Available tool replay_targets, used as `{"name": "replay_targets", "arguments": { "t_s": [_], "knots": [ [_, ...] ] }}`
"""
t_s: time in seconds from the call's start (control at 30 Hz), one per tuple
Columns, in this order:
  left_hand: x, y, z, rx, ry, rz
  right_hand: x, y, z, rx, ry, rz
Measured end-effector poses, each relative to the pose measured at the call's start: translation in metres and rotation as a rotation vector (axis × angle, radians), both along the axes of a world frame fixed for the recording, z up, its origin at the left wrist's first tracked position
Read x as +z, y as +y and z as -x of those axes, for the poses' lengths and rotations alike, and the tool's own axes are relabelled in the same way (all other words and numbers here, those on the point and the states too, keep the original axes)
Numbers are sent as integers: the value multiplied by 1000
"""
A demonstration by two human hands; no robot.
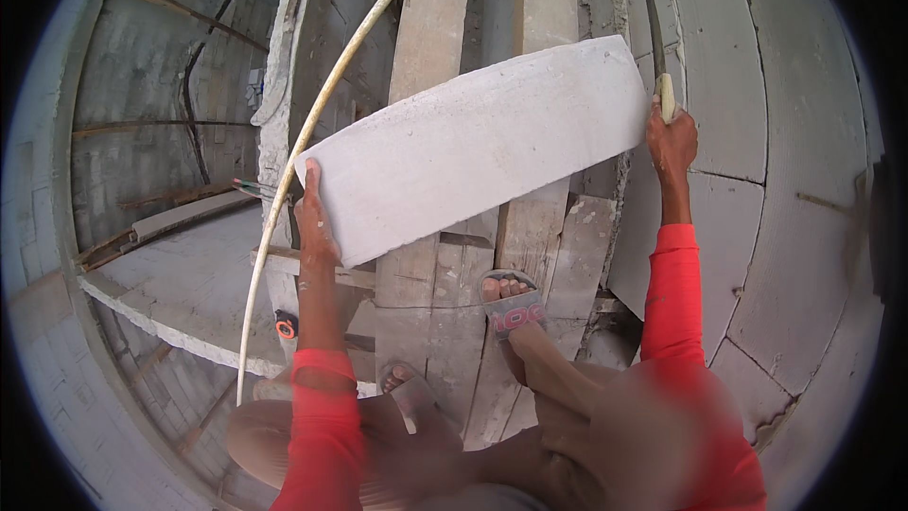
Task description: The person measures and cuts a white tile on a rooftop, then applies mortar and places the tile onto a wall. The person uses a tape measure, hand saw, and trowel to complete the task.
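A long pale lightweight concrete block [478, 147] lies aslant in front of me above wooden planks, its right end farther away. My left hand [315, 218] grips its left end, the thumb side up along the end face and the other fingers mostly hidden. My right hand [672, 140] is closed around the cream handle of a hand saw [655, 14], whose dark narrow blade points away from me, seen almost edge-on. The right knuckles are close beside the block's right end; whether they touch it I cannot tell.
Plaster-spattered planks [430, 28] run under my sandalled feet, with gaps between them. A thin pale pipe [284, 191] curves up past the block's left end. An orange-and-black tape measure [286, 325] sits low at left. A grey block wall [724, 85] rises at right, a concrete ledge [189, 270] at left.
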State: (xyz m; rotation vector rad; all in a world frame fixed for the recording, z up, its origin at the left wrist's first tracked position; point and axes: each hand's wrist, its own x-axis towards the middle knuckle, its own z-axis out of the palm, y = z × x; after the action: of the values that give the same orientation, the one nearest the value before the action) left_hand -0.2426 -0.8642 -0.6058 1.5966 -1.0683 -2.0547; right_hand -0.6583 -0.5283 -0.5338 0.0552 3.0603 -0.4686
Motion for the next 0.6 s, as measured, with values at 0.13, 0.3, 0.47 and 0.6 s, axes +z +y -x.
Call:
{"name": "replay_targets", "arguments": {
  "t_s": [0.13,0.3,0.47,0.6],
  "knots": [
    [-1,-44,34,-18,110,57,21,-34,5,151,118,127],
    [0,-96,54,-122,-167,93,50,-36,-42,133,-122,581],
    [-1,-113,57,-206,-170,138,64,-6,-119,76,-346,792],
    [19,-101,77,-140,-769,728,64,17,-166,73,-387,746]
  ]
}}
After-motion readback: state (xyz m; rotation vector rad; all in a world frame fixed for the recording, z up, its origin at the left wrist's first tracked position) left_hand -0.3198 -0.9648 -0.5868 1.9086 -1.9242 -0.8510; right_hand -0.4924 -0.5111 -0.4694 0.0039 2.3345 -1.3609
